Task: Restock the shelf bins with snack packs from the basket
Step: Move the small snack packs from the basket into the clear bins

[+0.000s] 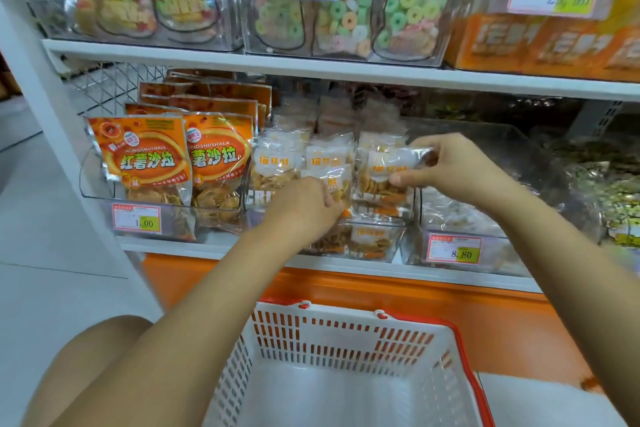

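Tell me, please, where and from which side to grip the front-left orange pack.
Probably pinch its flat top seal from above: the front-left orange pack stands upright, its lower part behind the clear bin wall, a twin pack against its right edge.

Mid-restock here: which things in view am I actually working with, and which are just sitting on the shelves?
Part of the job: left hand gripping a clear snack pack; right hand pinching a second pack; middle bin; basket.

Just there: orange packs; ring-candy bags; price tag; orange boxes.
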A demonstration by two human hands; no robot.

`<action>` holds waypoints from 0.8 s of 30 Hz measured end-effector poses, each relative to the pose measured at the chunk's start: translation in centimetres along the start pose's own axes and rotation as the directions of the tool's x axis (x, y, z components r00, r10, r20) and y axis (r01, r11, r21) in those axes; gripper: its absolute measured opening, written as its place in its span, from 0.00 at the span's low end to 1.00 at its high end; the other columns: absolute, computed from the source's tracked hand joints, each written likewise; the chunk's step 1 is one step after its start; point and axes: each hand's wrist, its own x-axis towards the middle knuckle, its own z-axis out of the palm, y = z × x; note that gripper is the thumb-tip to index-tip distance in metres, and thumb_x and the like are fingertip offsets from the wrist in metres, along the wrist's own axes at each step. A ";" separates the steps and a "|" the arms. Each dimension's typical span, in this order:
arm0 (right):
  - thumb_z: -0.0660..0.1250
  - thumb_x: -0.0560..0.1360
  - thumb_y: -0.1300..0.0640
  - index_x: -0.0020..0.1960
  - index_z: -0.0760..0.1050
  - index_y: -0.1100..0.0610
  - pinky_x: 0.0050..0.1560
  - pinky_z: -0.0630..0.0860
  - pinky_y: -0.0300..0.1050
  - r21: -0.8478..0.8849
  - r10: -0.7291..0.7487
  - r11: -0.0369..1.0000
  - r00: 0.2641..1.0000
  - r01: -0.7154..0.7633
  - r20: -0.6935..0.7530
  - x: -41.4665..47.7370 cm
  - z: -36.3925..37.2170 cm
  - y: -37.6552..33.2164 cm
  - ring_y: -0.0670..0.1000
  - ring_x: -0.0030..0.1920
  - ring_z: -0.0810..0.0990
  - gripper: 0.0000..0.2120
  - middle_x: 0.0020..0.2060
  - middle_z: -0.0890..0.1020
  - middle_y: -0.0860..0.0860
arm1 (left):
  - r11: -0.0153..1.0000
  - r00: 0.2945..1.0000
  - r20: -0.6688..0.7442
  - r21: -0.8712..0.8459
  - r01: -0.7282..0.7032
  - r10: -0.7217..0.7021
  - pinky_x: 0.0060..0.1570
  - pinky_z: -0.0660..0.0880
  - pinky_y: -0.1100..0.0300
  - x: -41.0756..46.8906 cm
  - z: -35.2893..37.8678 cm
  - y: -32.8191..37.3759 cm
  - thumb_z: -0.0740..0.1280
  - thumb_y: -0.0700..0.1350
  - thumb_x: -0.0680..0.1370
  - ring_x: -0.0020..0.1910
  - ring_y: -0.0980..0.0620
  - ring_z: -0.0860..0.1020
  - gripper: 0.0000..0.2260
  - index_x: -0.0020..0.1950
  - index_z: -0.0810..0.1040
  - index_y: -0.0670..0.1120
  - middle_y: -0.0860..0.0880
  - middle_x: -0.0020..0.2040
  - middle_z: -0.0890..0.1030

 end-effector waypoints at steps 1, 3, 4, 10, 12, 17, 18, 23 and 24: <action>0.77 0.65 0.48 0.46 0.78 0.47 0.41 0.70 0.40 -0.044 0.016 0.999 1.000 -0.015 0.013 0.1 0.4 0.2 0.43 0.37 0.77 0.12 0.36 0.81 0.42 | 1.000 1.000 -0.002 0.023 0.004 -0.004 0.44 0.78 0.52 0.1 0.1 0.0 0.66 0.48 0.78 0.40 0.45 0.80 0.12 0.40 0.80 0.40 0.42 0.39 0.83; 0.77 0.66 0.48 0.60 0.77 0.51 0.50 0.71 0.42 -0.142 0.044 0.989 0.999 -0.043 0.004 0.2 1.0 0.6 0.46 0.48 0.77 0.24 0.51 0.80 0.44 | 0.999 1.000 -0.004 0.032 0.017 -0.017 0.43 0.78 0.53 0.3 0.1 0.1 0.66 0.47 0.77 0.40 0.46 0.80 0.12 0.39 0.80 0.41 0.42 0.39 0.83; 0.77 0.66 0.48 0.64 0.75 0.54 0.53 0.69 0.43 -0.177 0.040 0.983 0.999 -0.041 -0.008 0.4 1.1 0.8 0.47 0.53 0.76 0.29 0.58 0.79 0.47 | 0.999 1.000 -0.001 0.031 0.023 -0.023 0.43 0.78 0.55 0.4 0.0 0.1 0.67 0.47 0.77 0.40 0.46 0.80 0.11 0.38 0.79 0.42 0.42 0.39 0.83; 0.77 0.66 0.50 0.58 0.78 0.55 0.44 0.68 0.43 -0.380 0.010 0.924 0.991 0.043 0.136 1.0 -0.1 0.1 0.50 0.43 0.75 0.23 0.46 0.79 0.48 | 1.000 0.998 -0.054 0.015 -0.009 0.010 0.47 0.77 0.54 0.3 0.2 0.4 0.70 0.53 0.75 0.42 0.49 0.79 0.12 0.38 0.79 0.46 0.48 0.38 0.81; 0.77 0.66 0.50 0.59 0.78 0.54 0.42 0.67 0.44 -0.440 0.013 0.895 0.983 0.069 0.182 1.3 -0.4 -0.6 0.48 0.41 0.74 0.23 0.42 0.78 0.47 | 0.999 0.998 -0.063 0.032 -0.022 0.024 0.46 0.78 0.54 0.4 0.3 0.5 0.72 0.54 0.73 0.40 0.51 0.79 0.13 0.39 0.80 0.45 0.48 0.38 0.82; 0.77 0.68 0.53 0.65 0.75 0.56 0.47 0.67 0.41 -0.591 0.067 0.802 0.971 0.083 0.228 2.5 1.2 -2.0 0.54 0.55 0.77 0.27 0.57 0.79 0.53 | 0.997 0.996 -0.077 0.062 -0.036 0.041 0.43 0.78 0.53 0.7 0.9 0.6 0.74 0.54 0.71 0.39 0.51 0.78 0.12 0.39 0.79 0.47 0.50 0.37 0.80; 0.76 0.68 0.54 0.64 0.75 0.56 0.46 0.69 0.41 -0.617 0.093 0.783 0.969 0.071 0.230 2.6 1.7 -2.3 0.55 0.55 0.77 0.26 0.58 0.80 0.54 | 0.998 0.995 -0.082 0.044 -0.050 0.054 0.42 0.77 0.54 0.8 1.0 0.7 0.73 0.54 0.72 0.39 0.52 0.78 0.12 0.40 0.78 0.47 0.52 0.36 0.79; 0.76 0.69 0.55 0.62 0.76 0.59 0.39 0.71 0.41 -0.595 0.165 0.803 0.949 0.029 0.269 3.5 1.6 -2.4 0.50 0.43 0.80 0.24 0.47 0.83 0.53 | 0.982 0.986 -0.072 0.126 -0.142 0.152 0.41 0.77 0.57 0.9 1.5 1.2 0.71 0.54 0.74 0.38 0.54 0.78 0.10 0.49 0.83 0.49 0.54 0.37 0.81; 0.76 0.69 0.53 0.65 0.74 0.58 0.40 0.70 0.41 -0.578 0.157 0.816 0.948 0.032 0.275 3.5 1.3 -2.3 0.50 0.43 0.79 0.27 0.49 0.83 0.53 | 0.969 0.985 -0.063 0.198 -0.147 0.162 0.40 0.76 0.58 1.0 1.8 1.3 0.69 0.55 0.75 0.39 0.52 0.78 0.11 0.49 0.83 0.49 0.52 0.39 0.82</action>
